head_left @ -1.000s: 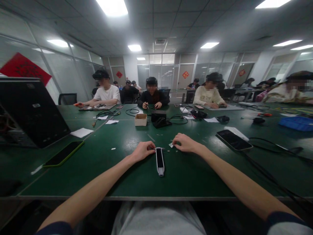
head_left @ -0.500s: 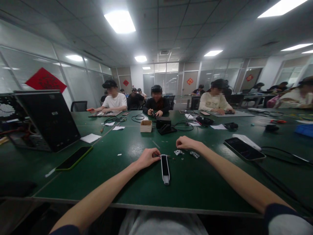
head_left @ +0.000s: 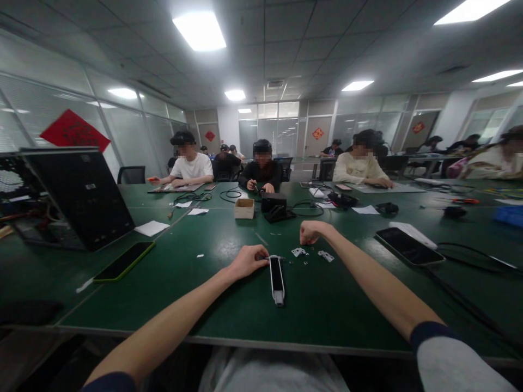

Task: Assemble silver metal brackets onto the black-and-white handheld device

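A slim white device with a long dark face [head_left: 277,277] lies lengthwise on the green table in front of me. At its far end rests my left hand [head_left: 250,261], thumb and fingertips pinched together; a thin metallic piece [head_left: 279,257] sticks out beside them, and I cannot tell whether they grip it. My right hand [head_left: 312,232] is bent at the wrist, fingers closed and pointing down at the table. What its fingertips hold, if anything, is hidden. Just nearer me lie a light metal plate [head_left: 299,252], a second plate [head_left: 326,256] and several tiny pieces.
Left are a green-edged phone [head_left: 125,262] and an opened computer tower [head_left: 81,198]. A small open box [head_left: 244,209] and a black device on a stand [head_left: 275,207] sit ahead. Another phone [head_left: 408,246] with cables lies right. Co-workers sit across the table.
My right hand has shifted slightly right, its fingers now turned down toward the table. My left hand stays at the white device's far end.
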`<state>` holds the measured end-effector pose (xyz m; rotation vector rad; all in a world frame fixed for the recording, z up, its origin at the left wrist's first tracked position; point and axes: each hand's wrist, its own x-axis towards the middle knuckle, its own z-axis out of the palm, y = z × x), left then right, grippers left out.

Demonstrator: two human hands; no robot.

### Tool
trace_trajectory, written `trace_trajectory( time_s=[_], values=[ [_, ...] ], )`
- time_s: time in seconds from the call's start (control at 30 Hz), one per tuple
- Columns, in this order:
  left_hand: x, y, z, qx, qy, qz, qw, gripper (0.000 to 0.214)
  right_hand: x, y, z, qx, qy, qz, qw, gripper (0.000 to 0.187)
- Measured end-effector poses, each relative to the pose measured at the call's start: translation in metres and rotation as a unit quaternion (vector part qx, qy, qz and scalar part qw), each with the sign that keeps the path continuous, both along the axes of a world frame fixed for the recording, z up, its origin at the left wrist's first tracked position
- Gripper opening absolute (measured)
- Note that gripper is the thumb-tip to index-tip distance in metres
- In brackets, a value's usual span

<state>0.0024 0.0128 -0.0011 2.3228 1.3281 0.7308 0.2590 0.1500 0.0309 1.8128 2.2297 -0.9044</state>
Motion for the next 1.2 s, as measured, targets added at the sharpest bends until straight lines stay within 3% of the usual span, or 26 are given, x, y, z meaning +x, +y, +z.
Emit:
trace_trajectory(
  time_s=[0.33,0.5,0.77,0.93,1.2],
  values=[
    [-0.001,-0.001,0.000,-0.008,-0.004,0.002,1.000,0.016,0.003,0.002,0.000,-0.027,-0.029,-0.006,0.999,0.022],
    [-0.001,-0.002,0.002,-0.005,0.006,-0.001,1.000,0.016,0.001,-0.009,0.003,0.030,-0.047,0.015,0.998,0.022],
    [0.000,-0.005,0.005,-0.002,0.020,0.010,1.000,0.016,-0.007,-0.057,0.006,0.195,-0.036,0.067,0.978,0.012],
    [0.000,-0.005,0.003,0.013,0.025,0.017,0.999,0.017,-0.018,-0.094,-0.001,0.272,0.057,0.140,0.950,0.003],
    [-0.003,0.001,-0.002,0.014,0.003,0.002,1.000,0.020,-0.021,-0.121,-0.008,0.289,0.161,0.168,0.929,0.017]
  ],
)
